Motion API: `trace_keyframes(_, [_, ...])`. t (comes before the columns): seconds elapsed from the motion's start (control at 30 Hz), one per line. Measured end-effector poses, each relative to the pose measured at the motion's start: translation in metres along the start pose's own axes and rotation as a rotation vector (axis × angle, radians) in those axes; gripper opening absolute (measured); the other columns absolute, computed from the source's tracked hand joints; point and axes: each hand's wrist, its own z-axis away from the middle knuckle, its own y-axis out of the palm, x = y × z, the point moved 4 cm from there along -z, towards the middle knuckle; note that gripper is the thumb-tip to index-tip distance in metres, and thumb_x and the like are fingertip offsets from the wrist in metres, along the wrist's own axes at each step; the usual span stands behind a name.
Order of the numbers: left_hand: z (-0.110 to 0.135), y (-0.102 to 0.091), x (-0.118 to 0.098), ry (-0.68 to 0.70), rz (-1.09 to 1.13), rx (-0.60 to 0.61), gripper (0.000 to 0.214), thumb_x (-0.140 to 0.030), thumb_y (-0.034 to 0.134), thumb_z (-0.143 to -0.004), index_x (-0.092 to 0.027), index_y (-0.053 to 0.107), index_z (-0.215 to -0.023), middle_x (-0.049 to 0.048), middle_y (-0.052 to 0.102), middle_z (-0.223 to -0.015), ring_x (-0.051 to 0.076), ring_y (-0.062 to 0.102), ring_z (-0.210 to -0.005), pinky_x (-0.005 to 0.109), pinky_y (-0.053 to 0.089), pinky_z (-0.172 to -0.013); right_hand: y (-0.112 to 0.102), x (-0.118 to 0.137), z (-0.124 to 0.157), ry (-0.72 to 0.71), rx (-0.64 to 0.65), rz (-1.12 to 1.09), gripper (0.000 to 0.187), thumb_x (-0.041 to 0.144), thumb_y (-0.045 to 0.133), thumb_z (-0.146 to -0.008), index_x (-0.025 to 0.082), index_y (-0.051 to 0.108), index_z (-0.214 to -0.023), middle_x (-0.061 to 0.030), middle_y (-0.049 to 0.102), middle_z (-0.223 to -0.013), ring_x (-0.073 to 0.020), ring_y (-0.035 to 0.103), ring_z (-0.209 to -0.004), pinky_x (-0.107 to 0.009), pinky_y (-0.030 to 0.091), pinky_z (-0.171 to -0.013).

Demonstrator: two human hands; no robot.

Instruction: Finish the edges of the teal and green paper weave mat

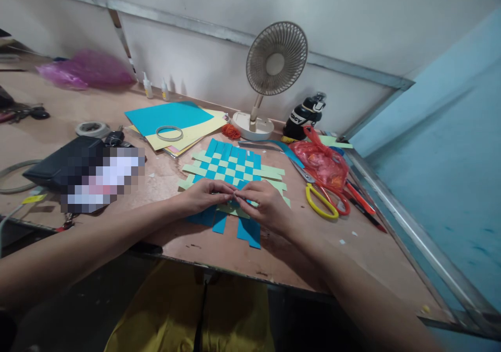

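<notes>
A woven mat of blue and pale green paper strips [229, 167] lies on the wooden table [376, 258] in front of me. My left hand [203, 194] and my right hand [263, 202] rest on its near edge, fingertips meeting. Both hands pinch a pale green strip [238, 211] at the mat's near row. Loose blue strip ends [248, 232] stick out below my hands toward the table edge.
Yellow-handled scissors [321, 201], a red plastic bag [323, 161] and red tools lie to the right. A small fan [270, 75] stands behind the mat. Blue and yellow paper sheets [172, 120], a tape ring [169, 133], tape roll [93, 129] and a dark pouch [58, 161] lie left.
</notes>
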Motion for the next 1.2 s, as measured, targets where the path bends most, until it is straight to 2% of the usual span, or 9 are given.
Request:
trace_keyframes(0.3, [0.004, 0.001, -0.006, -0.030, -0.010, -0.012, 0.027, -0.038, 0.065, -0.083, -0.016, 0.074, -0.096, 0.0119, 0.066, -0.120, 0.024, 0.060, -0.111, 0.036, 0.046, -0.096, 0.002, -0.001, 0.001, 0.000, -0.008, 0.072, 0.019, 0.020, 0.054, -0.091, 0.016, 0.072, -0.091, -0.0076, 0.071, -0.082, -0.0170, 0.063, -0.074, -0.031, 0.044, -0.068])
trace_keyframes(0.5, [0.002, -0.001, 0.001, -0.030, 0.018, -0.015, 0.024, -0.037, 0.066, -0.082, -0.018, 0.074, -0.095, 0.0105, 0.066, -0.120, 0.023, 0.059, -0.113, 0.035, 0.044, -0.097, 0.003, -0.001, 0.002, -0.004, -0.003, 0.068, 0.020, 0.022, 0.052, -0.092, 0.017, 0.071, -0.088, -0.0077, 0.071, -0.083, -0.0171, 0.062, -0.075, -0.031, 0.044, -0.068])
trace_keyframes(0.7, [0.002, 0.000, 0.000, -0.021, 0.019, -0.026, 0.025, -0.038, 0.065, -0.084, -0.019, 0.073, -0.098, 0.0102, 0.066, -0.121, 0.023, 0.059, -0.112, 0.036, 0.045, -0.096, 0.001, 0.000, 0.002, 0.026, 0.005, 0.109, 0.018, 0.022, 0.053, -0.092, 0.016, 0.069, -0.096, -0.0079, 0.070, -0.087, -0.0186, 0.063, -0.079, -0.032, 0.045, -0.072])
trace_keyframes(0.9, [0.002, 0.001, -0.010, 0.034, -0.002, -0.037, 0.028, -0.038, 0.060, -0.088, -0.018, 0.071, -0.104, 0.0112, 0.060, -0.129, 0.024, 0.057, -0.114, 0.036, 0.048, -0.092, -0.007, 0.006, 0.000, 0.059, -0.082, 0.224, 0.015, 0.022, 0.054, -0.090, 0.015, 0.065, -0.098, -0.0099, 0.067, -0.092, -0.0222, 0.060, -0.087, -0.034, 0.046, -0.075])
trace_keyframes(1.0, [0.003, 0.002, -0.012, 0.065, -0.021, -0.037, 0.030, -0.037, 0.057, -0.090, -0.018, 0.070, -0.109, 0.0121, 0.055, -0.135, 0.024, 0.056, -0.117, 0.035, 0.051, -0.086, -0.008, 0.009, 0.000, 0.061, -0.098, 0.285, 0.014, 0.022, 0.051, -0.091, 0.016, 0.064, -0.090, -0.0094, 0.065, -0.086, -0.0218, 0.059, -0.083, -0.034, 0.046, -0.073])
trace_keyframes(1.2, [0.003, 0.002, -0.011, 0.155, -0.084, -0.060, 0.028, -0.034, 0.055, -0.092, -0.021, 0.071, -0.111, 0.0103, 0.058, -0.133, 0.024, 0.051, -0.124, 0.037, 0.045, -0.099, -0.002, 0.005, 0.001, 0.067, -0.063, 0.257, 0.017, 0.022, 0.051, -0.091, 0.016, 0.065, -0.086, -0.0087, 0.066, -0.082, -0.0207, 0.059, -0.080, -0.033, 0.045, -0.072])
